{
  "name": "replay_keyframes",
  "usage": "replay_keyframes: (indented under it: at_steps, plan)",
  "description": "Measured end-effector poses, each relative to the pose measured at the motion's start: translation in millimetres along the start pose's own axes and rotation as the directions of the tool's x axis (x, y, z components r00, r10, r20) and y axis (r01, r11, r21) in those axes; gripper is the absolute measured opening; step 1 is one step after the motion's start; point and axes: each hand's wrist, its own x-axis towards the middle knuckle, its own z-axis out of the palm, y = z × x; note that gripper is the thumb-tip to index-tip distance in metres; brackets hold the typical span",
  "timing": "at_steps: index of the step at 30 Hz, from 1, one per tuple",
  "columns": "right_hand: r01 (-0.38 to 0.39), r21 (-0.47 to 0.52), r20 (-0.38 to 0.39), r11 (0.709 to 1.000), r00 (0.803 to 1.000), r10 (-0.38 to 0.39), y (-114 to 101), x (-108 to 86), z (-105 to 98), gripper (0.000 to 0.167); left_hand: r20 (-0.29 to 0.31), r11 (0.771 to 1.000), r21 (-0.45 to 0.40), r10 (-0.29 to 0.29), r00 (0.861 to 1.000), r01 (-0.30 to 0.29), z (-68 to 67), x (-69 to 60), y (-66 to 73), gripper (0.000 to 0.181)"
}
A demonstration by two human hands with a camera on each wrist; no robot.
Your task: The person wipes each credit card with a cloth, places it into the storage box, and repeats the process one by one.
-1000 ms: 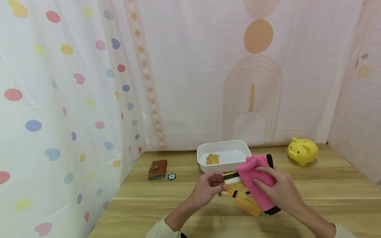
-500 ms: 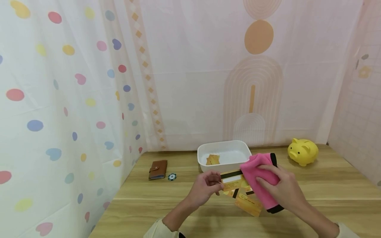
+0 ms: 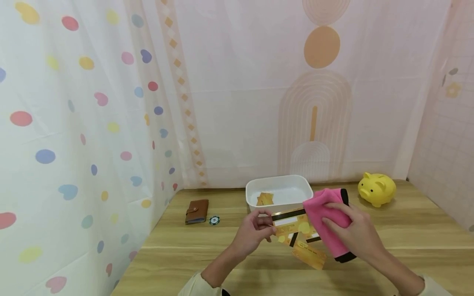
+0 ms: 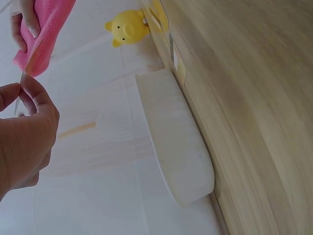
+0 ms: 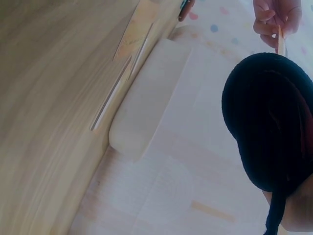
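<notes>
My left hand (image 3: 249,233) pinches the left end of a gold card (image 3: 289,222) with a black stripe, raised above the table. A folded pink cloth (image 3: 326,218) with black edging is gripped in my right hand (image 3: 358,231) and covers the card's right end. Beneath them, several gold cards lie on the table, one of them (image 3: 309,254) nearest the front. In the left wrist view, thumb and fingers of the left hand (image 4: 29,134) meet on the card beside the cloth (image 4: 46,36). The cloth's black edge (image 5: 264,122) hides most of the right hand in the right wrist view.
Behind the hands stands a white container (image 3: 279,207) with gold star-like pieces (image 3: 265,199) inside. A brown wallet (image 3: 197,211) and a poker chip (image 3: 214,220) lie to the left. A yellow piggy bank (image 3: 377,189) sits at the back right, near the curtain.
The right hand and cloth have slid rightward along the card, uncovering more of its striped face. The left hand has shifted slightly left with the card.
</notes>
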Motion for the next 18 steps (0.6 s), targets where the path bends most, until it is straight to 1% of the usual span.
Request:
replay_keyframes:
  at_steps: [2, 4, 6, 9, 12, 18]
  plan:
    - [0.004, -0.003, -0.004, 1.000, 1.000, -0.004, 0.5, 0.5, -0.5, 0.034, -0.015, 1.000, -0.017, 0.003, 1.000, -0.003, -0.6, 0.7, -0.6, 0.033]
    - [0.010, -0.003, -0.005, 1.000, 1.000, -0.010, 1.2, 0.1, -0.7, 0.034, -0.032, 1.000, -0.022, 0.004, 0.999, -0.005, -0.9, 0.5, -1.6, 0.032]
    - [0.016, -0.004, -0.005, 1.000, 1.000, -0.016, 2.0, -0.8, -0.3, 0.034, -0.047, 1.000, -0.015, 0.009, 0.999, -0.010, -1.1, 0.6, -3.5, 0.030]
    - [0.023, -0.006, -0.007, 1.000, 1.000, -0.023, 3.2, -2.0, 0.2, 0.034, -0.055, 1.000, -0.006, 0.018, 0.998, -0.019, -1.4, 0.6, -5.0, 0.028]
    - [0.026, -0.004, -0.008, 1.000, 1.000, -0.026, 4.0, -2.2, 0.5, 0.034, -0.045, 0.999, -0.001, 0.037, 0.998, -0.038, -2.3, 1.1, -6.3, 0.030]
    - [0.027, 0.004, -0.004, 1.000, 1.000, -0.027, 4.2, -1.9, 1.3, 0.035, 0.000, 0.997, 0.021, 0.074, 0.997, -0.074, -4.3, 0.0, -7.1, 0.034]
